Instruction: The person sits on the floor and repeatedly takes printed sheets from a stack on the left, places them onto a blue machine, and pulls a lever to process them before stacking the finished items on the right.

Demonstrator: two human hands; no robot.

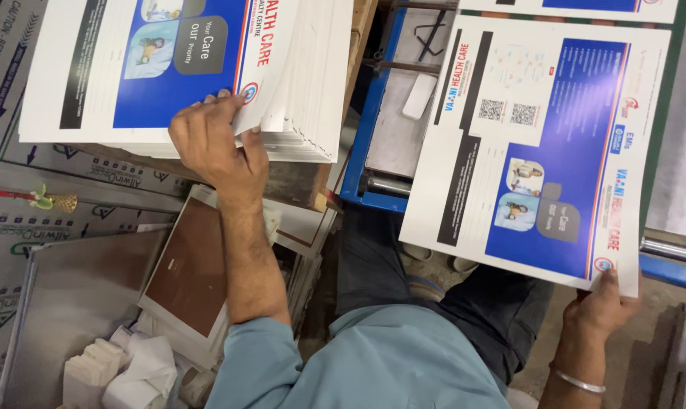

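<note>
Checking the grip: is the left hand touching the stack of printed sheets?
Touching. The head view shows the left hand with fingers pressed on the stack of printed sheets.

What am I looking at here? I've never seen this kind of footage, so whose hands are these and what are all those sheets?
There is no machine arm here. One camera is worn on a person's head and looks down, so you see that person's own two bare hands, blue shirt and dark trousers from above.

The left hand rests on the corner of a thick stack of printed sheets, white with a blue panel, fingers at the edge of the top sheet. The right hand, with a metal bangle on the wrist, pinches the corner of a single printed sheet of the same design, held over a blue metal frame.

Lower left lie a brown board, a grey metal sheet and crumpled white paper.
</note>
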